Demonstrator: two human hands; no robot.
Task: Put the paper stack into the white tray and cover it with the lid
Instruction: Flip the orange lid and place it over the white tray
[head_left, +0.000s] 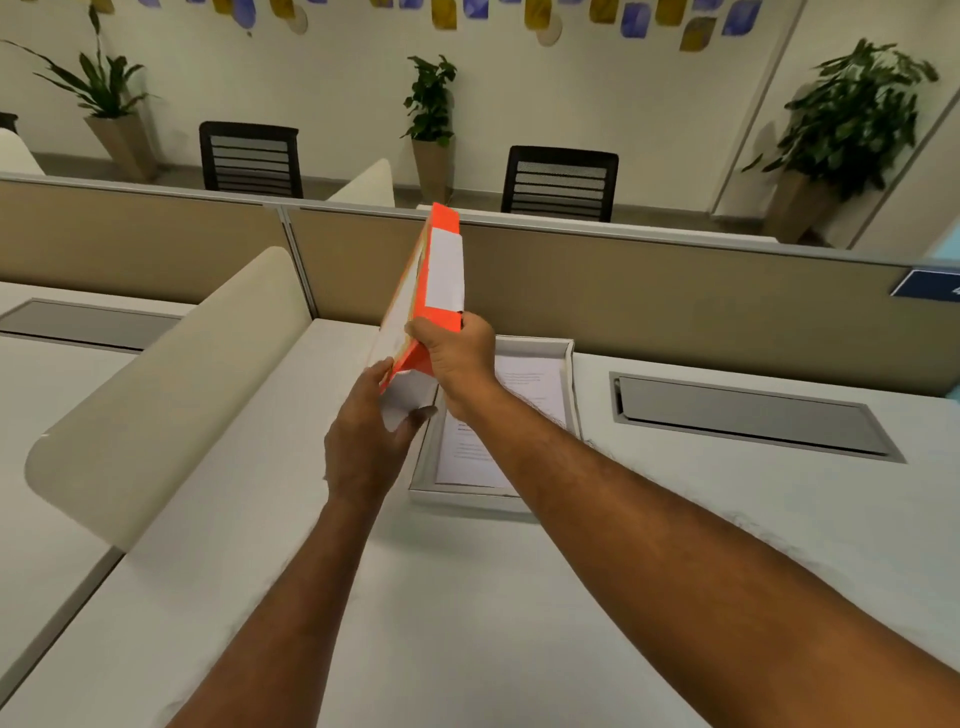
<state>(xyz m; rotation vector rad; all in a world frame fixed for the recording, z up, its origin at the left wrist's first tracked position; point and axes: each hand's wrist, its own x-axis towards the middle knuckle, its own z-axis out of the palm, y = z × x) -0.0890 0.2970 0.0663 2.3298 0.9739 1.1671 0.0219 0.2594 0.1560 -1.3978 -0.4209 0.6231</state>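
An orange lid (439, 270) with a white label on its side is held up on edge above the desk, tilted away from me. My right hand (457, 358) grips its lower right corner. My left hand (369, 436) holds its lower left edge from below. Under and to the right of the hands lies the white tray (569, 374) on the desk, with the paper stack (535, 389) of printed sheets lying flat inside it. My right forearm crosses over the tray and hides part of the paper.
A curved cream divider (171, 389) stands on the left side of the white desk (467, 597). A grey cable hatch (748, 415) is set into the desk at the right. A beige partition wall (649, 296) closes off the far edge.
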